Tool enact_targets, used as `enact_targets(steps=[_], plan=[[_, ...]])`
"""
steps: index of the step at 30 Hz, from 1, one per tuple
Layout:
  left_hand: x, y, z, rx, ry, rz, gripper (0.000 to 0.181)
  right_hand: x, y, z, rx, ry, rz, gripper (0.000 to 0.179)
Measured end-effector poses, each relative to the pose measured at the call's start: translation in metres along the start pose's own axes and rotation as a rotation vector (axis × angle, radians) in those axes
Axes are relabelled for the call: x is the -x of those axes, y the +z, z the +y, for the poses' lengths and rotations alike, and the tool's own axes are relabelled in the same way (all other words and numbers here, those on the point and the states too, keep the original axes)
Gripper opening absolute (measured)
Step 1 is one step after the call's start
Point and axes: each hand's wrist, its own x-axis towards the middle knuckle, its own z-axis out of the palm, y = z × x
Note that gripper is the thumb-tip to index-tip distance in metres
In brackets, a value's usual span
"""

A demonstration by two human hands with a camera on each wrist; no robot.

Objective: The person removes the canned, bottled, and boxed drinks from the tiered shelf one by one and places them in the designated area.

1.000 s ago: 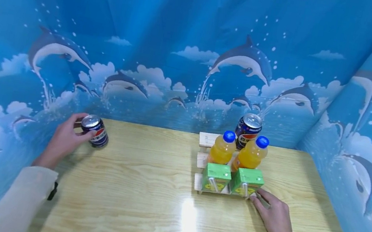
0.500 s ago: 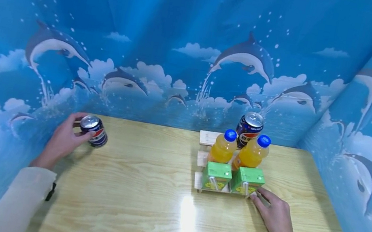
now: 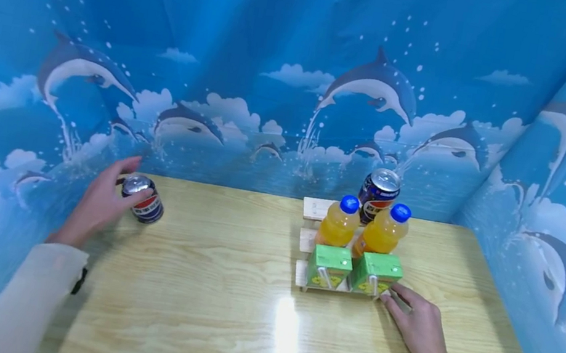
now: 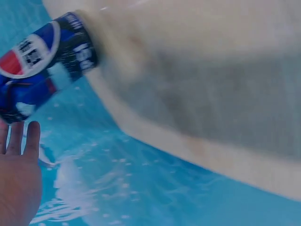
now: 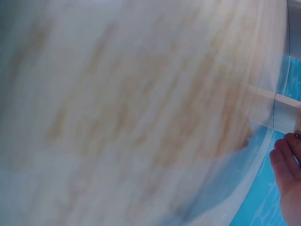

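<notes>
A dark blue soda can (image 3: 148,209) stands upright at the table's back left. My left hand (image 3: 101,202) is around its far left side, thumb and fingers spread loosely apart. In the left wrist view, straight fingers of the left hand (image 4: 19,176) are right at the end of the can (image 4: 49,61). On the right, my right hand (image 3: 419,334) pinches the front right corner of a small stepped wooden rack (image 3: 316,208). The rack bears two green juice boxes (image 3: 331,266) in front, two orange-juice bottles (image 3: 337,226) with blue caps, and another soda can (image 3: 378,198) behind.
The wood-grain table (image 3: 208,289) carries a bright strip of glare in front of the rack. A blue dolphin-print curtain (image 3: 257,60) closes off the back and both sides. Space at the top step's left end shows bare wood.
My left hand has loosened from the can: its thumb and fingers have spread and lifted away, while the can stays in place. The right hand keeps its hold on the rack.
</notes>
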Motion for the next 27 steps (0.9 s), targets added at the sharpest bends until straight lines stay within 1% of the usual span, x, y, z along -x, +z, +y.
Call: enact_targets(steps=[6,11,16,21,27], plan=[[-0.009,-0.007,0.027,-0.062,0.063,-0.019,0.096,-0.001,-0.001,-0.001,0.002,0.012,-0.009,0.038],[-0.020,-0.005,0.049,-0.100,0.120,-0.032,0.091,0.000,-0.001,-0.002,0.005,0.028,-0.027,0.039],[-0.030,0.004,0.071,-0.099,0.186,-0.038,0.085,0.000,-0.002,-0.002,0.000,0.025,-0.019,0.038],[-0.040,0.016,0.095,-0.096,0.251,-0.040,0.079,-0.001,-0.002,-0.003,0.003,0.022,-0.022,0.038],[-0.054,0.032,0.118,-0.057,0.333,-0.065,0.077,-0.001,-0.002,-0.004,-0.005,0.030,-0.036,0.039]])
